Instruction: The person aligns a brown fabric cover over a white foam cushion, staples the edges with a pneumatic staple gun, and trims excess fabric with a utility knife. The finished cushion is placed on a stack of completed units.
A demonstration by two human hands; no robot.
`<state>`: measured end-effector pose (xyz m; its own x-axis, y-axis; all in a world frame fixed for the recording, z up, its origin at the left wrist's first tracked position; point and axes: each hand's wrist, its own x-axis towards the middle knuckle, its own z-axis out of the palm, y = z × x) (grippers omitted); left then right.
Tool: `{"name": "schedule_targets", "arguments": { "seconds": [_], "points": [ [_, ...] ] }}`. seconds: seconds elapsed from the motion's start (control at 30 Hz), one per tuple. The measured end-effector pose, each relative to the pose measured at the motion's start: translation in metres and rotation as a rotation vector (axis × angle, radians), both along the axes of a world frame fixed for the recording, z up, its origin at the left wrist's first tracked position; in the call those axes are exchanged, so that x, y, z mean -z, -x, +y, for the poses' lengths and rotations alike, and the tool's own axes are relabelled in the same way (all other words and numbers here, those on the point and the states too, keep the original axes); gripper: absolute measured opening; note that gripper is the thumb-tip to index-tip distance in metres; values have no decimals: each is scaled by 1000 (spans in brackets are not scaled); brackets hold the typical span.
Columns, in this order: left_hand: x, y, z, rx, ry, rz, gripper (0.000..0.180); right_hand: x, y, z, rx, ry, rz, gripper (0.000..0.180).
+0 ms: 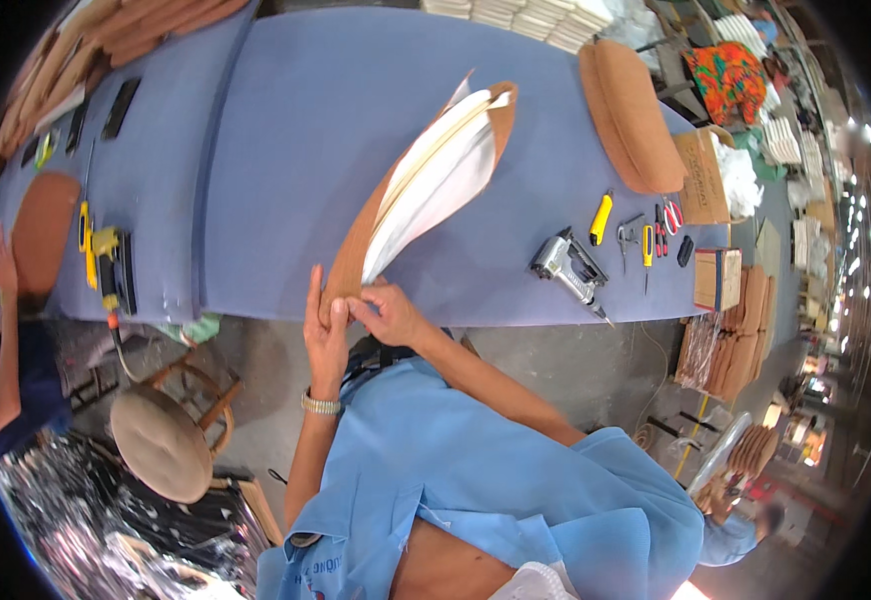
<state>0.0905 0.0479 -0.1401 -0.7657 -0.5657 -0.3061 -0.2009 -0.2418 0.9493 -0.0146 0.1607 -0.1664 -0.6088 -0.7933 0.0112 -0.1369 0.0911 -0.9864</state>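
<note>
A brown fabric cover [356,245] with a white lining [431,190] rises over the near edge of the blue table [286,150], its far end spread apart. My left hand [327,335], with a watch on the wrist, grips the cover's near end, thumb on top and a finger stretched along its side. On the other side of that end, my right hand [392,315] pinches the brown fabric. The two thumbs almost meet, and the fingertips beneath the cloth are hidden.
A staple gun [571,268], yellow utility knife [601,218] and yellow screwdriver [647,242] lie at right. Behind them rest a brown cushion [631,115] and cardboard box [701,180]. Leftward are another stapler [111,262], a round stool [161,445] and a co-worker's hand [2,258].
</note>
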Motion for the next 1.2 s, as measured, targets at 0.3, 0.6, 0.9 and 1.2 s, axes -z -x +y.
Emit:
{"name": "schedule_targets", "arguments": {
  "seconds": [0.3,0.6,0.9,1.2],
  "points": [
    [10,1,7,70,312,43,57,-3,6,17,-91,129,-159,28],
    [5,-3,18,96,566,-43,60,-2,60,155,336,-279,110,26],
    [7,0,20,100,648,-100,70,85,144,350,488,-1041,608,84],
    [6,1,19,98,715,-78,71,-3,132,290,413,-906,58,61]
  ]
}}
